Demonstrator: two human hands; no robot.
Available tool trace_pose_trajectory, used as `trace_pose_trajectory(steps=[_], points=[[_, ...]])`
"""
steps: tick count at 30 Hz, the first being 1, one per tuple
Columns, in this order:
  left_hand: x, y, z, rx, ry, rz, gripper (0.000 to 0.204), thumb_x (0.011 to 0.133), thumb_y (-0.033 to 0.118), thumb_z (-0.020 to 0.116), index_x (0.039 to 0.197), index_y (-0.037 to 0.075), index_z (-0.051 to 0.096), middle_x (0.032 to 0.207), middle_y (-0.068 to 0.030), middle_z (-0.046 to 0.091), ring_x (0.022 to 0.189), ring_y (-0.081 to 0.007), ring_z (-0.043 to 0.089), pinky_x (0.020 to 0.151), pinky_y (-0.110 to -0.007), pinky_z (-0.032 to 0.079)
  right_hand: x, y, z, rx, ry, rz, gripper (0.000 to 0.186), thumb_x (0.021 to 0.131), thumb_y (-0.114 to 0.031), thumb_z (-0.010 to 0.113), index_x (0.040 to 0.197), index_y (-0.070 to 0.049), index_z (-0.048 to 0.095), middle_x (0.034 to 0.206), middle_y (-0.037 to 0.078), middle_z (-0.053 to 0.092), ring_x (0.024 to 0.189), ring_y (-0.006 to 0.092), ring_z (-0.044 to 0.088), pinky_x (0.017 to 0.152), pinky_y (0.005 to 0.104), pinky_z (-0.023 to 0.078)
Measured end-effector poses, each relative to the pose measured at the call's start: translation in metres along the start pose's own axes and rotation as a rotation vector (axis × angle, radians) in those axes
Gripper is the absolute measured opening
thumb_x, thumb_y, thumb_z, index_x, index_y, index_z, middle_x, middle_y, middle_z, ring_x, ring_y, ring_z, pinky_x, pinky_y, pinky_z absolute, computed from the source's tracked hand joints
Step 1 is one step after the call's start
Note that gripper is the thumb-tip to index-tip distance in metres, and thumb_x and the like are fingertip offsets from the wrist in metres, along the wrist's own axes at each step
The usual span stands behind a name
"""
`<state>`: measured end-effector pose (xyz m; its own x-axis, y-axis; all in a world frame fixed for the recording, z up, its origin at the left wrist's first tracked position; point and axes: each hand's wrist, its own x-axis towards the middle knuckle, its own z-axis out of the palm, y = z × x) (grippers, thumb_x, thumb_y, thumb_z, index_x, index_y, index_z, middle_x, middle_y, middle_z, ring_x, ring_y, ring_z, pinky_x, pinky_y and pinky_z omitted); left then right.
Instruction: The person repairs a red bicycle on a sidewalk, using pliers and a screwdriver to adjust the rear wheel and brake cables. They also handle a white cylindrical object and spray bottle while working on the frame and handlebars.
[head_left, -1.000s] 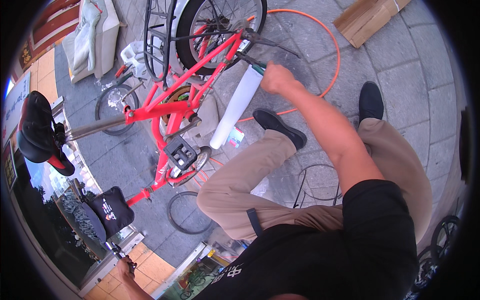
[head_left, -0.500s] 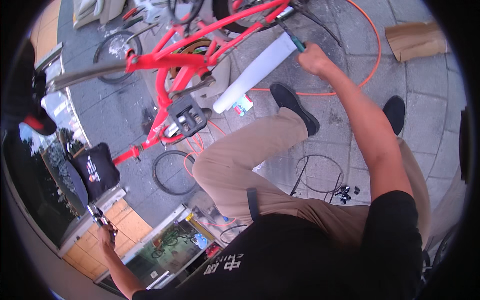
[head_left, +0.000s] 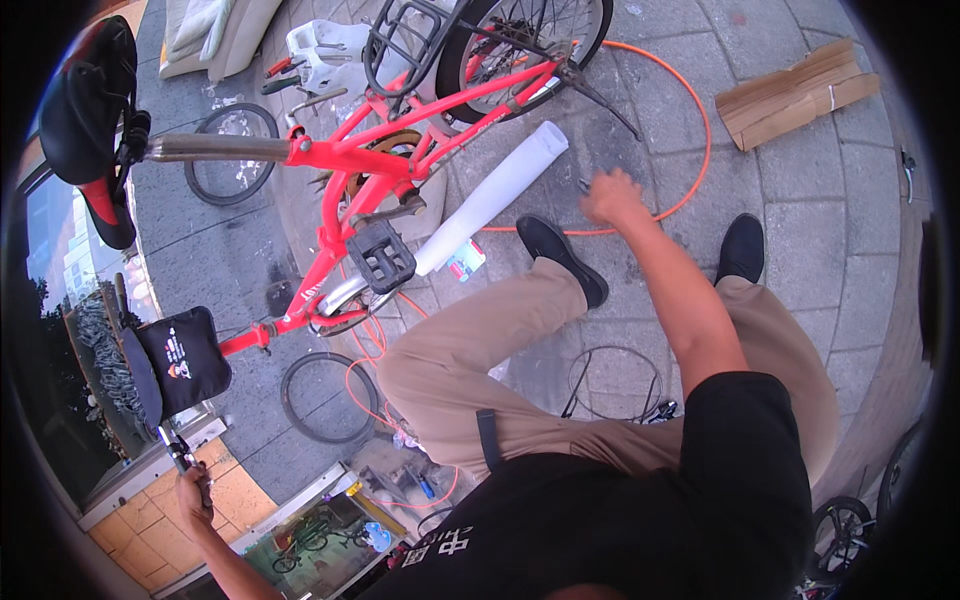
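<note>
A red bicycle frame (head_left: 345, 158) is at the left, with its black saddle (head_left: 92, 95) at the far left and a black pedal (head_left: 381, 256) towards me. My left hand (head_left: 195, 492) is closed round the handlebar (head_left: 176, 447), below a black front bag (head_left: 185, 362). My right hand (head_left: 612, 197) is closed, apart from the bicycle, over the paving right of a white rolled sheet (head_left: 500, 190). A small dark tip of a tool shows at its fingers; the rest is hidden in the hand. The rear wheel (head_left: 600, 50) and kickstand (head_left: 605, 97) are beyond it.
An orange hose (head_left: 707, 130) curves over the paving. A cardboard piece (head_left: 790, 100) lies at the right. Loose tyres (head_left: 290, 395) and a coiled cable (head_left: 615, 352) lie on the ground. A glass-topped case (head_left: 310, 535) stands at the lower left.
My right hand has drawn back from the rear axle area with the green-handled tool, which is now mostly hidden. My left hand stays on the handlebar. The view has shifted, showing more of the saddle.
</note>
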<state>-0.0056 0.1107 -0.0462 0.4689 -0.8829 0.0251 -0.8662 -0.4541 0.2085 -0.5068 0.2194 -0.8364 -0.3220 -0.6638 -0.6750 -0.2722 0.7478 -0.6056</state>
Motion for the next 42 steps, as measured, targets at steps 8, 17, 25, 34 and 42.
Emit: trace_pose_trajectory(steps=[8,17,25,34,42], points=[[-0.007,0.006,0.016,0.373,0.262,0.058,0.014,0.093,0.015,0.065,0.097,0.006,0.055,0.067,-0.0024,0.053,0.048,-0.0136,0.049,0.04,-0.03,0.038,0.105,-0.079,-0.015,0.66,0.444,-0.121,0.059,0.095,-0.026,0.06,0.149,-0.005,0.05,0.143,0.033,0.056,0.131,0.0497,0.057,0.112,0.052,0.046],[-0.007,-0.01,0.012,0.368,0.28,0.088,0.02,0.087,0.012,0.062,0.103,0.004,0.052,0.067,-0.0037,0.051,0.047,-0.0151,0.05,0.039,-0.032,0.038,0.119,-0.076,-0.028,0.708,0.5,-0.22,0.033,0.095,-0.03,0.06,0.113,-0.009,0.077,0.11,0.027,0.073,0.109,0.0473,0.068,0.097,0.0534,0.053],[-0.01,-0.011,0.015,0.383,0.288,0.114,0.02,0.087,0.013,0.062,0.103,0.005,0.053,0.069,-0.0041,0.054,0.051,-0.0152,0.056,0.04,-0.032,0.038,0.114,-0.071,-0.035,0.567,0.496,-0.283,0.036,0.094,-0.032,0.064,0.115,-0.005,0.077,0.108,0.028,0.073,0.108,0.0455,0.07,0.096,0.0505,0.054],[-0.008,-0.039,0.015,0.163,0.121,0.15,0.027,0.088,0.025,0.073,0.104,0.007,0.062,0.093,-0.0016,0.057,0.094,-0.0181,0.053,0.09,-0.037,0.042,0.074,-0.049,-0.01,0.385,0.356,-0.066,0.044,0.091,-0.033,0.063,0.113,0.002,0.076,0.111,0.033,0.071,0.113,0.0478,0.068,0.096,0.0498,0.054],[-0.006,-0.032,0.04,0.187,0.147,0.009,0.028,0.078,0.024,0.076,0.088,-0.002,0.069,0.076,-0.0041,0.065,0.069,-0.0168,0.057,0.065,-0.036,0.046,0.032,-0.079,0.006,0.579,0.123,0.012,0.035,0.095,-0.023,0.065,0.108,0.008,0.073,0.079,0.011,0.071,0.058,0.0182,0.064,0.053,0.0353,0.049]])
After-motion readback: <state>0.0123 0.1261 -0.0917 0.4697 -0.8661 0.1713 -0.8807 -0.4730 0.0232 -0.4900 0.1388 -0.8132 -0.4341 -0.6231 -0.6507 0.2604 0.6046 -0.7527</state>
